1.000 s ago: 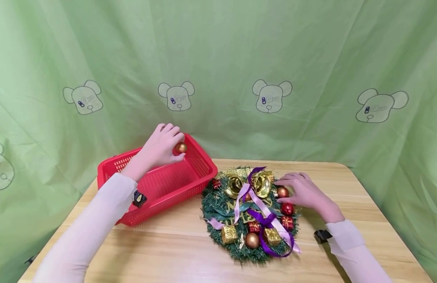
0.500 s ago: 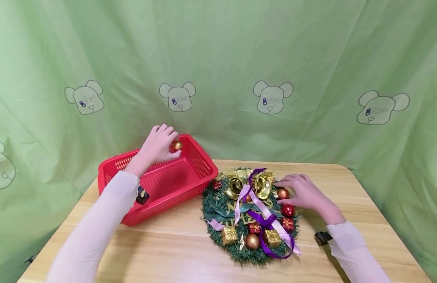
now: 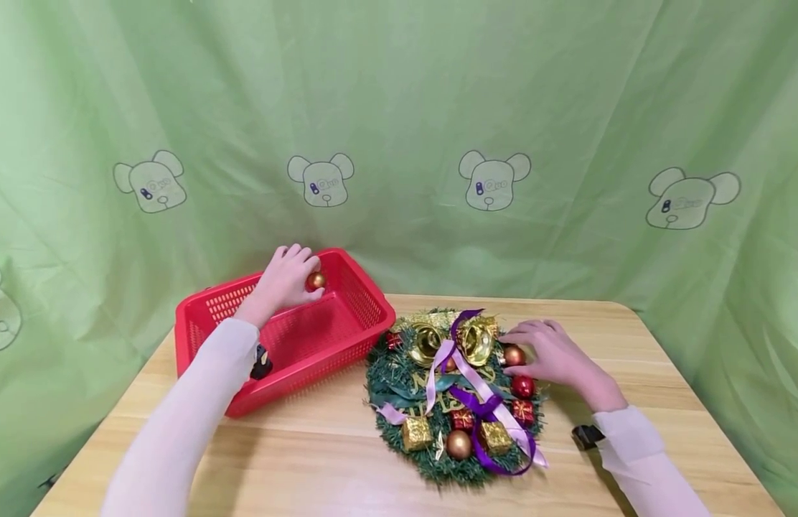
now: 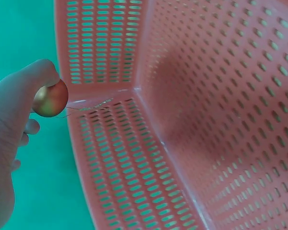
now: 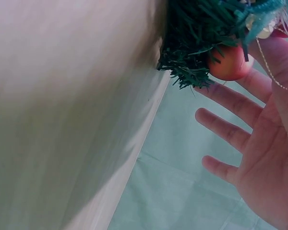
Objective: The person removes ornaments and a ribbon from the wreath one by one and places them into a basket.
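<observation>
In the head view my left hand (image 3: 288, 278) hangs over the far part of the red plastic basket (image 3: 308, 370). It pinches a gold bauble (image 3: 316, 281) between thumb and fingers, and a thin cord trails from this bauble (image 4: 52, 99) in the left wrist view. My right hand (image 3: 546, 350) is at the right edge of a green wreath (image 3: 399, 373), thumb and index finger around a copper bauble (image 3: 514, 355). Its other fingers (image 5: 225, 129) extend below the wreath in the right wrist view; the index fingertip is hidden behind the bauble.
The wreath bears two gold bells (image 3: 476, 343), a red bauble (image 3: 522, 386), another copper bauble (image 3: 459, 445), small gift boxes (image 3: 416, 434) and purple ribbons (image 3: 479, 406). Wreath and basket stand on a wooden table (image 3: 308, 467). A green curtain (image 3: 399, 86) rises behind its far edge.
My left hand has shifted left with the gold bauble and lowered it slightly into the basket. The right hand stays at the wreath's right edge.
</observation>
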Tool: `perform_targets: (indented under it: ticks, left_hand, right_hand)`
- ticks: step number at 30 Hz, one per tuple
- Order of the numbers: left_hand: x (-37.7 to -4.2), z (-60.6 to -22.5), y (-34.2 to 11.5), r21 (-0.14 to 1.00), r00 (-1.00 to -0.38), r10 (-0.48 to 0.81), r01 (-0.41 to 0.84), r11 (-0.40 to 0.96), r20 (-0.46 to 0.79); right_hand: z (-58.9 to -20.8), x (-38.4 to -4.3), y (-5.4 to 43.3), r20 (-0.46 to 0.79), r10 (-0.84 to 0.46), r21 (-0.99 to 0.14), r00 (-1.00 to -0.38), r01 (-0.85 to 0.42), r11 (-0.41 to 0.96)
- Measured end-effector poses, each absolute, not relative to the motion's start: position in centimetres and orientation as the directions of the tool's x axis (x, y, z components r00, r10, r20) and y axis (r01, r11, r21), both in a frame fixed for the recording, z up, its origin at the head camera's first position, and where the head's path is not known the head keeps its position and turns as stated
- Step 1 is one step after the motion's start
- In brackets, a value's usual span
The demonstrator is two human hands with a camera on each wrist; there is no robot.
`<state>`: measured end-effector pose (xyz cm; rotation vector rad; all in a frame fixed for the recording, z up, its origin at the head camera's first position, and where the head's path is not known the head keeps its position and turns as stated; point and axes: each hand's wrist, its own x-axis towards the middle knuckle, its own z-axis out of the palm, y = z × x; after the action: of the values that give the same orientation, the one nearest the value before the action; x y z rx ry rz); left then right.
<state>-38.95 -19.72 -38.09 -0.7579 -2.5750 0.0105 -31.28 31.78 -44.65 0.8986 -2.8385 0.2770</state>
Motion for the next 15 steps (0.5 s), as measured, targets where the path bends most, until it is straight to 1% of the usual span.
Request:
perform_targets:
  ticks: [9, 15]
  left_hand:
    - [-39.0, -40.1, -20.9, -0.180, -0.788, 0.525, 0.493, 0.851, 0.322]
    - [-39.1, -41.4, -21.6, -0.189, -0.801, 0.523, 0.487, 0.853, 0.292]
  right_hand:
    - [-44.7, -31.1, 31.6, 0.199, -0.549, -0.135, -0.812, -0.578, 0.805]
    - [-44.5, -31.1, 31.6, 0.200, -0.543, -0.130, -0.815, -0.572, 0.810]
